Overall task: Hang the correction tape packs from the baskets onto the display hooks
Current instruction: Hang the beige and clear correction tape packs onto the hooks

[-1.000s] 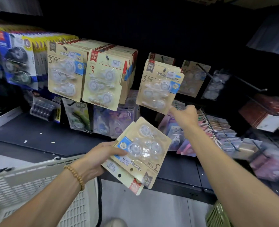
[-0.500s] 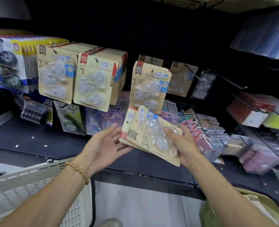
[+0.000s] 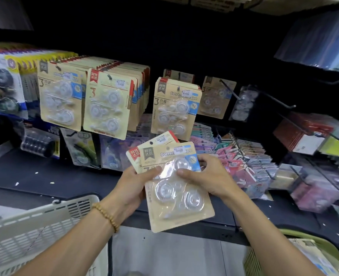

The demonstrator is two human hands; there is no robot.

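Nearest, at the bottom left, a white slatted basket [image 3: 31, 232] shows only its rim and wall; its contents are out of view. At the bottom right, a green basket [image 3: 312, 239] holds beige card packs [image 3: 312, 255], too blurred to count.

Above the baskets, both hands meet in front of the dark shelf [image 3: 45, 176]. The left hand [image 3: 133, 188], with a bead bracelet [image 3: 105, 217] on its wrist, grips 2 correction tape packs: its thumb lies across the front pack [image 3: 176, 198] and its fingers curl behind. The right hand [image 3: 208, 176] pinches the same front pack at its right edge, thumb on the clear blister. That pack carries 3 round dispensers. The second pack [image 3: 156, 141], red-trimmed, peeks out behind it, upper left.

Farther back, display hooks carry matching packs: a full row [image 3: 59, 96] at left, a red-trimmed row [image 3: 108, 104] beside it, a short stack [image 3: 176, 106] in the middle, 1 pack [image 3: 217, 96] at the back, and a bare hook [image 3: 280, 100] to the right.
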